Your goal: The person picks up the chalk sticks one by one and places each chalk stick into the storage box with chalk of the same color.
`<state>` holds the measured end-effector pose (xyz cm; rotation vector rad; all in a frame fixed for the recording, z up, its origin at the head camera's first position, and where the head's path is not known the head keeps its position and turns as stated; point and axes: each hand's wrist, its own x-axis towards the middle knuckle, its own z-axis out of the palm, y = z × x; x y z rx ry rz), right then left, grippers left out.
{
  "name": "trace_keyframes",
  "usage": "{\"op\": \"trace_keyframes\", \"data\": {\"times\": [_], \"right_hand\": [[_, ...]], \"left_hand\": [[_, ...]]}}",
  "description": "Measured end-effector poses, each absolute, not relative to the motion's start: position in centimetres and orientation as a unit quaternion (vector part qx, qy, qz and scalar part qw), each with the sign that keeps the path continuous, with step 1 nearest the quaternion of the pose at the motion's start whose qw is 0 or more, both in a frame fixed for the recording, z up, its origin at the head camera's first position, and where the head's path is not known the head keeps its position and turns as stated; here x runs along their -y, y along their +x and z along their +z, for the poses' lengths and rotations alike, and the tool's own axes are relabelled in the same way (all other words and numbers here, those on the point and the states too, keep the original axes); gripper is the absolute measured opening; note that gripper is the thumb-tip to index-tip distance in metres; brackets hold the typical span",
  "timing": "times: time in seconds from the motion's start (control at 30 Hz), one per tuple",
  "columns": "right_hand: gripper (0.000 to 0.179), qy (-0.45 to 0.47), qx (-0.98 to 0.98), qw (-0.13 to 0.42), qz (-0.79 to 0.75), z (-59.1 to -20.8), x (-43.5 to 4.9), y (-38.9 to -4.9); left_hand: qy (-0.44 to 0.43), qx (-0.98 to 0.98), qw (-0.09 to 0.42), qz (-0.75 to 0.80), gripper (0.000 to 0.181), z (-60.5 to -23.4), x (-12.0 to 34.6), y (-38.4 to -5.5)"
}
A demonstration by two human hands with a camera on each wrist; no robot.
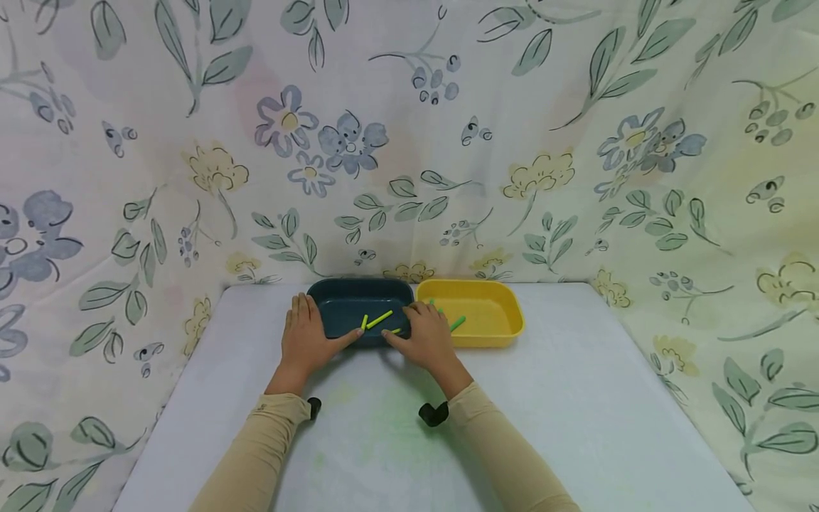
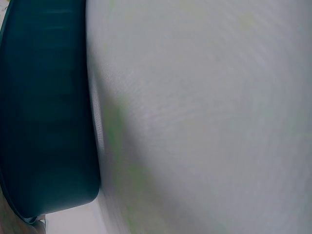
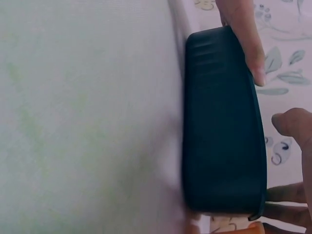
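Note:
A dark teal plastic tray [image 1: 365, 290] stands at the back of the table, with yellow-green sticks [image 1: 380, 319] like chalk in it. My left hand [image 1: 306, 338] holds its left end, fingers along the outside and thumb over the front rim. At the right end, my right hand [image 1: 427, 336] grips the rim with its fingers. In the right wrist view, the right thumb [image 3: 292, 123] is raised apart from the rim, while the left thumb [image 3: 256, 63] lies on it. The left wrist view shows mostly the tray's outer wall [image 2: 46, 107].
Beside the teal tray, on its right, stands a yellow tray [image 1: 493, 309] holding green sticks [image 1: 457, 323]. A white cloth with faint green smudges covers the table [image 1: 384, 455]. A floral curtain [image 1: 409, 142] hangs behind and at both sides.

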<state>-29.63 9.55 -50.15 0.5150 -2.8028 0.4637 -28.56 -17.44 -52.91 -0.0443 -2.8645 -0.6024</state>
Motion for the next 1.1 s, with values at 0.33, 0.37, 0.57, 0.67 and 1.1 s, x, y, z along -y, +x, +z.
{"op": "trace_keyframes", "data": {"times": [0.33, 0.37, 0.57, 0.67, 1.1], "right_hand": [[0.065, 0.186, 0.952, 0.150, 0.192, -50.3, -10.4, -28.6], [0.065, 0.188, 0.950, 0.153, 0.196, -50.2, -10.5, -28.5], [0.060, 0.195, 0.944, 0.162, 0.209, -49.8, -11.8, -27.8], [0.058, 0.190, 0.946, 0.157, 0.210, -49.4, -12.9, -27.3], [0.062, 0.186, 0.956, 0.136, 0.179, -48.7, -16.4, -26.3]], "left_hand": [[-0.013, 0.974, 0.101, -0.202, 0.144, -53.0, 17.6, -28.7], [-0.013, 0.974, 0.099, -0.201, 0.144, -53.0, 17.6, -28.7], [-0.012, 0.975, 0.093, -0.202, 0.142, -52.8, 17.7, -28.5], [-0.009, 0.975, 0.085, -0.207, 0.143, -52.6, 17.6, -28.4], [-0.021, 0.970, 0.091, -0.224, 0.136, -52.2, 18.1, -28.3]]}}
